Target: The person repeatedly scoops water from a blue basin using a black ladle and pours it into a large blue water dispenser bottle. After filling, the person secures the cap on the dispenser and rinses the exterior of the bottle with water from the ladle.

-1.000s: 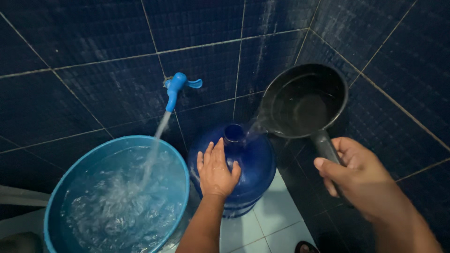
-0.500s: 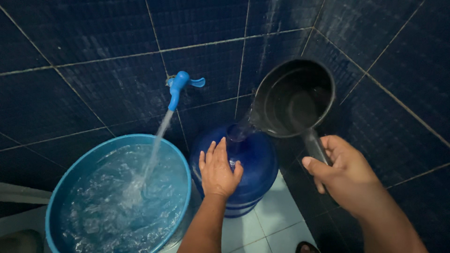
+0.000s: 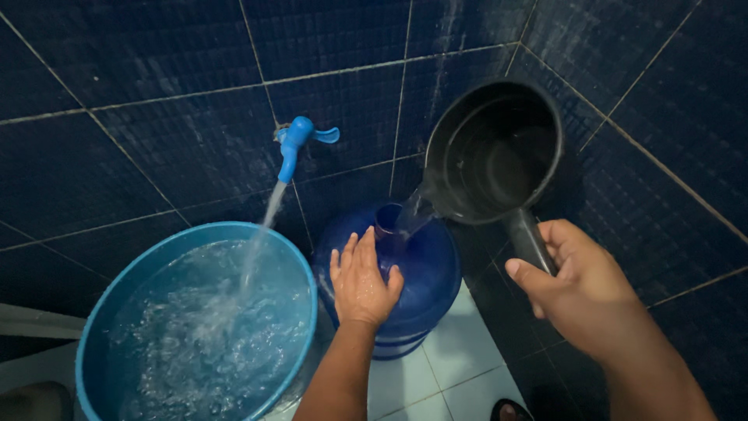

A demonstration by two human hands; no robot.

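Observation:
A large dark-blue water jug (image 3: 425,273) stands on the floor in the tiled corner. My left hand (image 3: 360,282) lies flat on its shoulder, fingers spread, just left of the open neck (image 3: 387,219). My right hand (image 3: 576,281) grips the handle of a black dipper (image 3: 492,152), which is tilted steeply toward the jug. A thin stream of water runs from the dipper's lower lip into the neck.
A blue tap (image 3: 297,144) on the dark-blue tiled wall runs water into a wide blue bucket (image 3: 93,335), nearly full, left of the jug. Pale floor tiles (image 3: 460,359) show below the jug. A toe shows at the bottom edge (image 3: 508,411).
The dipper has risen and tipped further toward the jug, with less water left inside. My left hand has stayed on the jug. The tap keeps running.

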